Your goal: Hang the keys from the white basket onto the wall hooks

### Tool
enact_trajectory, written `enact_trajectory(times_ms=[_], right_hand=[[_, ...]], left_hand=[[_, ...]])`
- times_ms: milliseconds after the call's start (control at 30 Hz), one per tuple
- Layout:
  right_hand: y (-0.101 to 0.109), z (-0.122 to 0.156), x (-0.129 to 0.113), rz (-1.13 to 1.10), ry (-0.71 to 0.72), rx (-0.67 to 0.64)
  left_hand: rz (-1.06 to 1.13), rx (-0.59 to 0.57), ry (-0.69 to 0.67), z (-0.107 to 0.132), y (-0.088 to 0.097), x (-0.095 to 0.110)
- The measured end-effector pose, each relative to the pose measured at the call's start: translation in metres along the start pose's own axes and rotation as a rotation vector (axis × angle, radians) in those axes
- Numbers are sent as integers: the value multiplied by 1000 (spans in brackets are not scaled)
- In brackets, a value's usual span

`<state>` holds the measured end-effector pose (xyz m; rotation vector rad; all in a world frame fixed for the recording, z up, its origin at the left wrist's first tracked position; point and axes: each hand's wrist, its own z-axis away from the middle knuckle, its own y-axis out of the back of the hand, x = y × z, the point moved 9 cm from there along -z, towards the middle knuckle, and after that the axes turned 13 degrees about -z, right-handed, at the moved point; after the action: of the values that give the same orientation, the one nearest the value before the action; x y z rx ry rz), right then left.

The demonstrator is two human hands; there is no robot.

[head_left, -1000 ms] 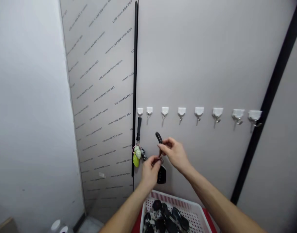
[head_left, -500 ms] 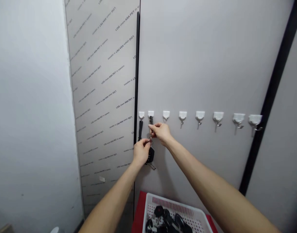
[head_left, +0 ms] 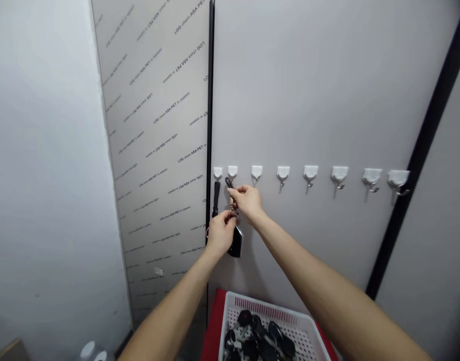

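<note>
A black car key [head_left: 236,244] hangs by a metal key ring [head_left: 235,212] with a short dark strap [head_left: 230,183] above it. My left hand [head_left: 221,231] is closed in a pinch on the ring. Higher up, the fingers of my right hand [head_left: 248,201] pinch the strap. The strap's looped top is just below and left of the second white wall hook [head_left: 233,171]; whether they touch I cannot tell. From the leftmost hook [head_left: 218,172] hangs another black strap [head_left: 216,195], its lower part hidden behind my left hand.
Several more white hooks with metal prongs, such as this one [head_left: 310,173], run rightward along the grey panel. Below stands a white slotted basket [head_left: 269,305] on a red surface [head_left: 211,331], holding several black keys [head_left: 258,333]. A printed panel [head_left: 154,150] is at left.
The strap's top was over the second hook and is now lower and tilted left of it. Both hands still pinch the strap and ring. The view has shifted slightly.
</note>
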<state>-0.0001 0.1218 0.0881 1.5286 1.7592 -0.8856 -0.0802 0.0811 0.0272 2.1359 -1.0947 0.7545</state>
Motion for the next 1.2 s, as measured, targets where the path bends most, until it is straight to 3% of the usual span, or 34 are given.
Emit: enact_trajectory(times_ms=[133, 300, 433, 600, 767, 867, 1067, 1200], right_hand=[[8, 2, 12, 79, -5, 53], [8, 10, -10, 86, 175, 62], [12, -1, -7, 213, 99, 100], [10, -5, -1, 444, 119, 70], [16, 19, 8, 539, 164, -44], [39, 52, 39, 640, 89, -152], [102, 171, 162, 819, -396, -554], [127, 214, 183, 942, -351, -551]], left_hand=[[-113, -39, 27, 5, -3, -9], [-119, -1, 20, 5, 7, -3], [-155, -12, 16, 0, 6, 0], [-276, -54, 24, 5, -5, -11], [-394, -93, -39, 23, -12, -13], [-377, -190, -50, 44, -27, -27], [-551, -566, -29, 125, -80, -78], [-793, -751, -132, 168, -112, -95]])
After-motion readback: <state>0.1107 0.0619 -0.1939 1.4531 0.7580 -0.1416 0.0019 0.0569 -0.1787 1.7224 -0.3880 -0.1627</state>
